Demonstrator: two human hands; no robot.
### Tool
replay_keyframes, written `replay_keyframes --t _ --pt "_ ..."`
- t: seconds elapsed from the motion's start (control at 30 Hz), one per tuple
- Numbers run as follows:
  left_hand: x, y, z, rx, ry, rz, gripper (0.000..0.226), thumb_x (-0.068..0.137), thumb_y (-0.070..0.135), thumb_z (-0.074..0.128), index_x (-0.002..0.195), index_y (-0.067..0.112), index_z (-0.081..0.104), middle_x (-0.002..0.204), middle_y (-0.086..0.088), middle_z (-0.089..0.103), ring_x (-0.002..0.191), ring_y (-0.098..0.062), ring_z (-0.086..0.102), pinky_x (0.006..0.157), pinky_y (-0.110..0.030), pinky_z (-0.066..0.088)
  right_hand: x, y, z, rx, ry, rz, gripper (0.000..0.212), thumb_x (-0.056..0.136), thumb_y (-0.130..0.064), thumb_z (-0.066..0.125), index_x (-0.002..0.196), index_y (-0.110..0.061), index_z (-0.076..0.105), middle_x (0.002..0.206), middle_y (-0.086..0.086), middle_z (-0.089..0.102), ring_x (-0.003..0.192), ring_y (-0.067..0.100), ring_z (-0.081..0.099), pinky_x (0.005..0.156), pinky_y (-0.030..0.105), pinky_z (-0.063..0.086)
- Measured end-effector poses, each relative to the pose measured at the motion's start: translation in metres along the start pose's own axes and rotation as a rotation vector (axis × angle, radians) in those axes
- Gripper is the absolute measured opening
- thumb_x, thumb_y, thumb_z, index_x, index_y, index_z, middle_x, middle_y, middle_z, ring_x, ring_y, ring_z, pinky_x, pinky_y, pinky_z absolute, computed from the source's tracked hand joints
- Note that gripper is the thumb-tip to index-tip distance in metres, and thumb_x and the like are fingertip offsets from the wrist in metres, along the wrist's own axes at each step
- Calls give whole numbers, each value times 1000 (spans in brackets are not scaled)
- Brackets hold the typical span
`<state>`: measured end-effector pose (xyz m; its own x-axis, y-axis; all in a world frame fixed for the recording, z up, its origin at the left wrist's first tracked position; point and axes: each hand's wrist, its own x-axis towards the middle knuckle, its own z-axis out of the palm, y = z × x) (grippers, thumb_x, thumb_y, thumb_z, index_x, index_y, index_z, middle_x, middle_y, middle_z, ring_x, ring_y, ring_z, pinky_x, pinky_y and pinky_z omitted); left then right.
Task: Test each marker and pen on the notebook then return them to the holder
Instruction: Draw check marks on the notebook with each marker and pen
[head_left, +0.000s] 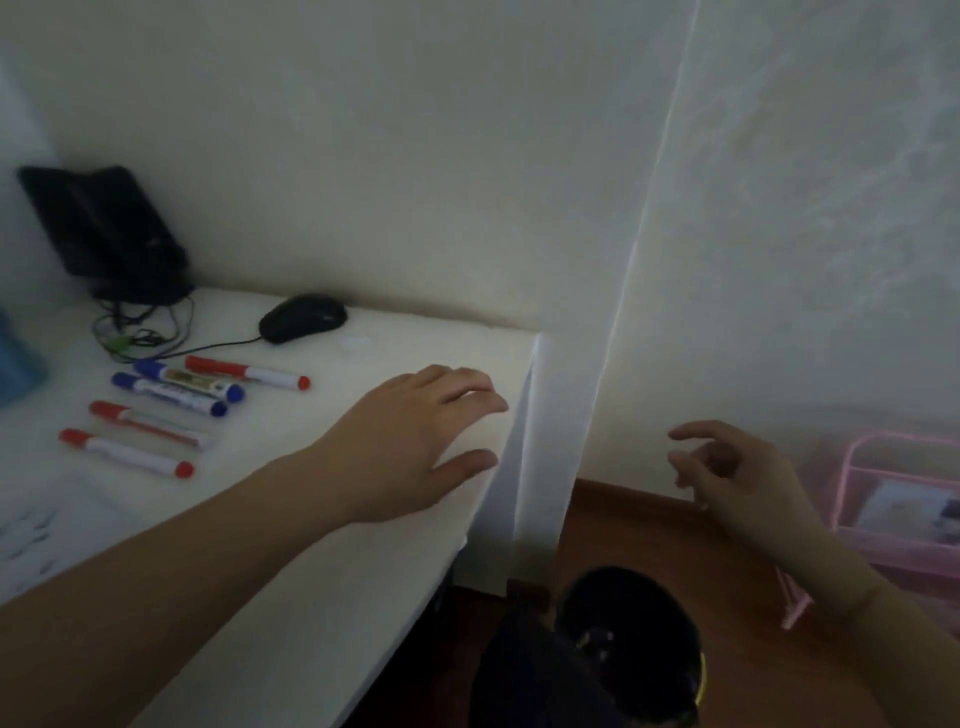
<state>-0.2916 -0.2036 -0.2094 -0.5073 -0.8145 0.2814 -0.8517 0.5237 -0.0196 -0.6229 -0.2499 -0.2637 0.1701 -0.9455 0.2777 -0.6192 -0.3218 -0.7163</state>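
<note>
Between tests: left hand (410, 447) spread flat on white desk (322, 519), right hand (737, 473) loosely curled, empty. Next, probably grab red-capped white marker (126, 453).

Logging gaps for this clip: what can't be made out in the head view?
- White notebook: cut by the left edge and blurred; its marks are unreadable.
- Blue object: cut by the left edge; whether it is the holder is unclear.
- Red and blue capped markers: label print is too blurred to read.
- Black round object on the floor: dark, identity unclear.
- Pink wire rack: cut by the right edge.
</note>
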Motion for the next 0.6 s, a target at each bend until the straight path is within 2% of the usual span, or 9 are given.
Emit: replay_keyframes --t 0.1,0.17,0.23,0.33,0.43,0.53,0.6 --pt "-54 -44 -17 38 30 -267 48 91 54 36 131 30 44 135 7 46 122 -14 45 99 -33 42 12 -46 26 55 -7 -123 19 83 -19 66 92 -36 64 64 -7 68 53 10 63 53 23 51" --pt "-101 -70 -30 59 53 -485 45 90 51 43 130 30 48 135 7 46 120 -14 46 99 -29 39 16 -84 51 105 -47 -197 8 82 -34 65 89 -39 65 65 -7 69 51 10 63 52 24 51" --pt "-154 -98 -42 67 82 -720 38 90 43 53 126 29 53 134 7 48 118 -16 46 99 -29 38 21 -126 79 163 -96 -290 23 77 -56 61 91 -37 66 65 -7 69 46 14 61 50 24 50" --pt "-240 -139 -59 159 121 -1088 40 89 40 56 125 23 55 133 -1 51 120 -24 47 102 -37 38 27 -197 128 197 -228 -460 9 76 -39 65 85 -40 66 61 -6 67 43 18 57 46 24 46" --pt "-315 -167 -73 262 179 -1462 45 88 35 59 128 17 54 135 -9 50 120 -35 44 102 -45 38 27 -270 177 168 -404 -664 6 76 -45 60 80 -42 63 62 -13 65 52 9 59 46 13 40" --pt "-356 -175 -75 242 264 -1684 45 87 35 56 129 19 50 137 -8 46 124 -35 39 103 -51 34 30 -330 226 40 -558 -830 8 83 -47 56 92 -46 56 67 -21 60 61 0 58 56 12 39" --pt "-365 -180 -72 168 310 -1747 44 88 37 53 130 23 48 140 -5 42 129 -31 33 104 -52 30 28 -356 253 -36 -585 -869 13 86 -51 51 97 -46 53 72 -23 58 65 -4 56 61 16 43"
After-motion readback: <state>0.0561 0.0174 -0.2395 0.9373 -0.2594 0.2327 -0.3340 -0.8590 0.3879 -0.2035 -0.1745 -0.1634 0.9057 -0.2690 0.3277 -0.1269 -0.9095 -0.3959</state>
